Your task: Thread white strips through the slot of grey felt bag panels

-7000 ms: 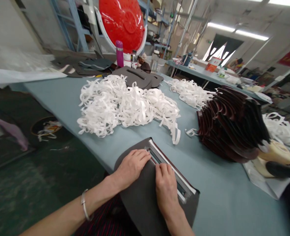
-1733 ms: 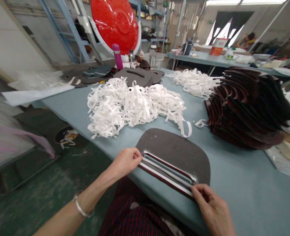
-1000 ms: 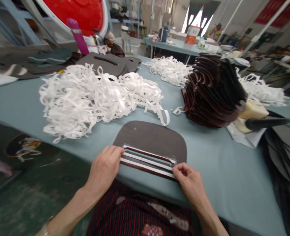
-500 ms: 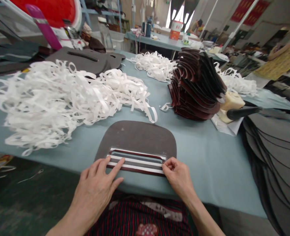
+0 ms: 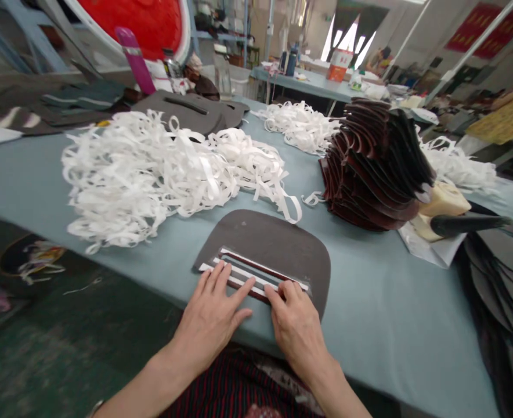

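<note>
A dark grey panel [image 5: 278, 244] with rounded corners lies on the table in front of me, a long slot near its close edge. White strips [image 5: 243, 271] run along the slot, with dark red bands [image 5: 263, 269] showing beside them. My left hand [image 5: 208, 316] rests palm down, fingers spread, its fingertips on the strips at the left end. Over the right part, my right hand [image 5: 297, 325] has bent fingers bunched close to the thumb, at the lower white strip. Its fingers cover that end of the strip.
A heap of white tape [image 5: 121, 174] lies left on the blue-green table [image 5: 369, 325]. Behind the panel stands a stack of dark red pieces [image 5: 369, 168]. A yellowish block [image 5: 445, 200] and black handle [image 5: 469, 224] sit right, near grey panels [image 5: 504, 278].
My right hand has shifted left along the strips from the slot's right end. The panel now sits more slanted in view, which has swung left. My left hand stays spread on the strips.
</note>
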Available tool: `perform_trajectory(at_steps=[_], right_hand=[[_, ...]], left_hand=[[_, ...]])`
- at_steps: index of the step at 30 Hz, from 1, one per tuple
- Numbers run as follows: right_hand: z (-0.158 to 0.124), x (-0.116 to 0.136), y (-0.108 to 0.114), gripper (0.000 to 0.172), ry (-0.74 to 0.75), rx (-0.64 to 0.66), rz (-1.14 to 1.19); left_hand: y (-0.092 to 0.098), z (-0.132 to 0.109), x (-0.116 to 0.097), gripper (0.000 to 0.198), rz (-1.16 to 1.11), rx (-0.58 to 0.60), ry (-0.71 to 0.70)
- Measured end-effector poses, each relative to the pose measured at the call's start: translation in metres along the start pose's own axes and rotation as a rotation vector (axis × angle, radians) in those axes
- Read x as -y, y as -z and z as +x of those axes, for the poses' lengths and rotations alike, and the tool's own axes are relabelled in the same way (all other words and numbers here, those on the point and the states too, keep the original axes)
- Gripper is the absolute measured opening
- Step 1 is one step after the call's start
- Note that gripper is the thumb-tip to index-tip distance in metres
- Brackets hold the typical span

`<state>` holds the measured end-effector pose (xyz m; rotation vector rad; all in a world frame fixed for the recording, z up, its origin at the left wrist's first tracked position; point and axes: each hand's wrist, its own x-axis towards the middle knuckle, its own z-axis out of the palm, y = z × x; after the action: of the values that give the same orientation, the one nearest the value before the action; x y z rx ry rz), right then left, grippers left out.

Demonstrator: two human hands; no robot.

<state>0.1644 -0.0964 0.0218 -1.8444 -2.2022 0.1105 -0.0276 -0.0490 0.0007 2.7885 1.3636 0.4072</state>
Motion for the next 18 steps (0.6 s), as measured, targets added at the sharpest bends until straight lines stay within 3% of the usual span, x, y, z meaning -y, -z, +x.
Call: perform_trajectory(at_steps=[3, 7, 14, 18], right_hand=[[0.009, -0.003, -0.002, 0.023, -0.050, -0.014, 0.093], [0.018, -0.020, -0.002, 0.023, -0.100, -0.041, 0.173], [0.037, -0.026, -0.004, 0.018, -0.094, 0.117, -0.207], [0.042, -0.030, -0.004, 0.014, -0.003, 0.110, -0.251]], left_hand=[[0.000, 0.008, 0.010, 0.046, -0.066, -0.023, 0.023], [-0.003, 0.011, 0.022, 0.035, -0.179, -0.081, 0.066], [-0.002, 0.013, 0.036, 0.028, -0.309, -0.163, 0.169], [0.002, 0.011, 0.044, 0.027, -0.348, -0.203, 0.214]])
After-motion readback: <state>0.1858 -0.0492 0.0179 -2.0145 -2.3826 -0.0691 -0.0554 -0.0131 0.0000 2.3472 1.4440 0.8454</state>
